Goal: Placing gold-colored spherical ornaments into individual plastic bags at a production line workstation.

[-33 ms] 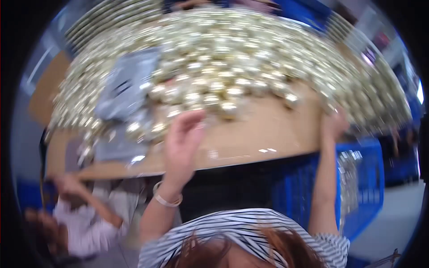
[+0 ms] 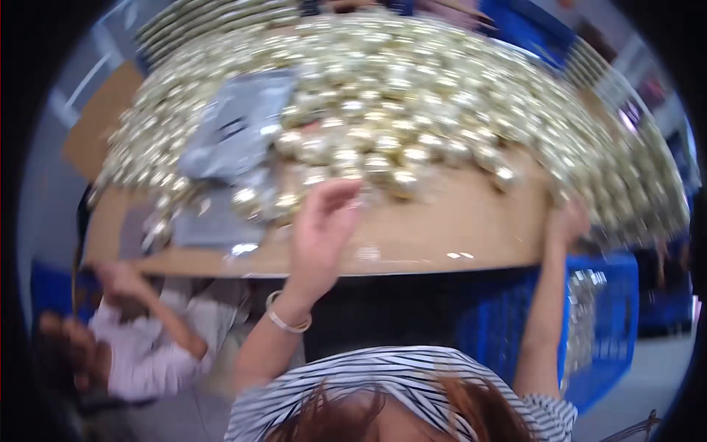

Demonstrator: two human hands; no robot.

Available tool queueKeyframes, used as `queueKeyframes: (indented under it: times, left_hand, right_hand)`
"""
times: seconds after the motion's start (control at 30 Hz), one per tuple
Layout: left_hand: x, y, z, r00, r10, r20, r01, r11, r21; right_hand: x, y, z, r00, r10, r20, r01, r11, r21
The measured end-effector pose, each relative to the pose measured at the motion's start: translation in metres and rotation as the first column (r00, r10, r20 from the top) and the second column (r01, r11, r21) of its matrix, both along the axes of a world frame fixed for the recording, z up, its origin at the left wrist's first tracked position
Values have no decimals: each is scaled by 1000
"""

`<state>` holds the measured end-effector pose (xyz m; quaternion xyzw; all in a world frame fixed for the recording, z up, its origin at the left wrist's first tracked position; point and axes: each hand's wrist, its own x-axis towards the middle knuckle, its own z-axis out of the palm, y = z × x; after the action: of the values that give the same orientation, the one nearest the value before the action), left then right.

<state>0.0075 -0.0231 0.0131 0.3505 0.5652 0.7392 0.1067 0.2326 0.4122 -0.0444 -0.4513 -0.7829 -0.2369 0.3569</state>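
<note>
Balls (image 2: 390, 96), shiny and gold, lie heaped on the table (image 2: 442, 228), maybe for easy reach. Left hand (image 2: 324, 217) curls loosely near them; right hand (image 2: 568, 221) is farther right. Blur hides what they hold and how open the right is.

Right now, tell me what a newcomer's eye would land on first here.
Probably the mass of shiny pale-gold balls covering much of the brown table. Next, perhaps, the grey plastic bag left of centre among them, and the blue crate at lower right. The left hand is over the table's near part.
</note>
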Motion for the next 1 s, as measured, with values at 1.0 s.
queueKeyframes:
  times: [1.0]
  left_hand:
    - [50,-14,-29,530,-385,-755,-494,584,-644]
  right_hand:
    - [-69,-96,-48,451,29,-892,-802,453,-390]
